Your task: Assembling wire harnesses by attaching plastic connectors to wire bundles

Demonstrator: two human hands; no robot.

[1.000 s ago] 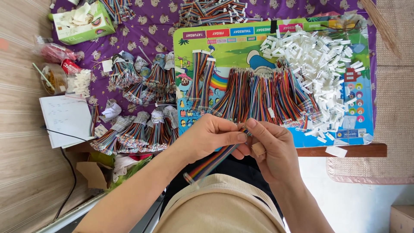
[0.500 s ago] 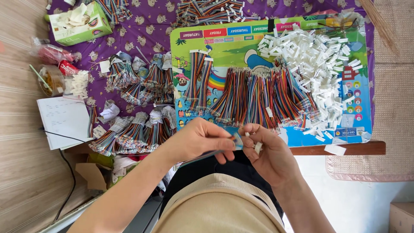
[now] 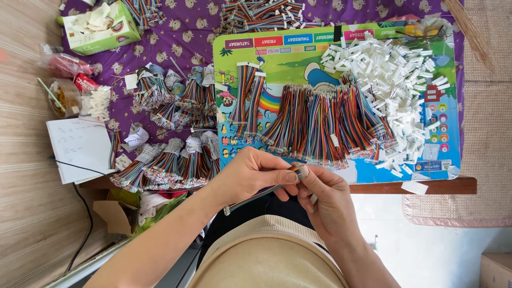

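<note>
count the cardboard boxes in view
3: a green tissue box at the top left, an open brown box on the floor at the lower left, and a brown box at the bottom right corner. Others may be hidden.

Illumination is bright, even and diffuse, consistent with daylight. Shadows are soft and short beneath the ribbon cable bundles (image 3: 325, 125). Left of these bundles, focus stays sharp. Right of them, the white connector pile (image 3: 394, 80) approaches overexposure. Mild wide-angle distortion appears at the frame edges.
</note>
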